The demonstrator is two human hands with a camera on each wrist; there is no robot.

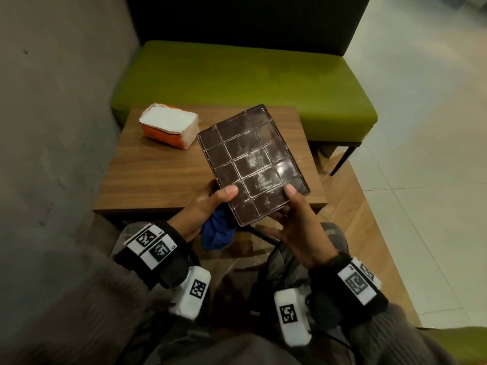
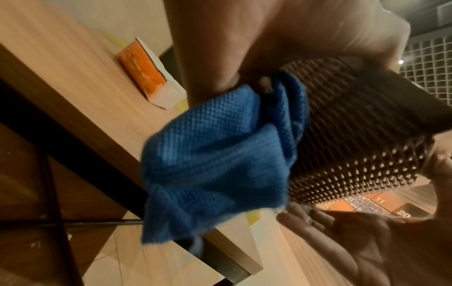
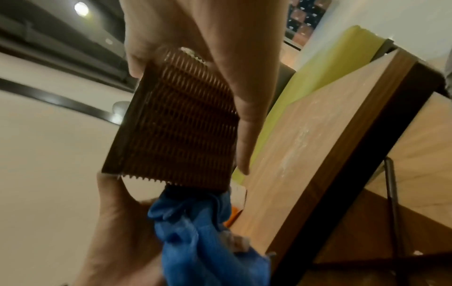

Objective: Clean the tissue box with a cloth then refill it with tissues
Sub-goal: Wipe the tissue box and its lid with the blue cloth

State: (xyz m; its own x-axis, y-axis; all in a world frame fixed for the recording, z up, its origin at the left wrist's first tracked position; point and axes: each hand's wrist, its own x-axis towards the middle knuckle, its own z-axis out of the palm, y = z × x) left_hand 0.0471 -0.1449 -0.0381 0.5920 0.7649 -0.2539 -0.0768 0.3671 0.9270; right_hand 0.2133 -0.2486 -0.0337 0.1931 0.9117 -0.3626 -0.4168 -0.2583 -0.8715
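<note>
Fingers of both hands grip the tissue box (left hand also bunching cloth).

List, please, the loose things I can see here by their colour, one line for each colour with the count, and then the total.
Brown: 1, the tissue box, held by the left hand and the right hand
Blue: 1, the cloth, bunched in the left hand under the box
Orange and white: 1, the tissue pack on the wooden table
Total: 3
</note>
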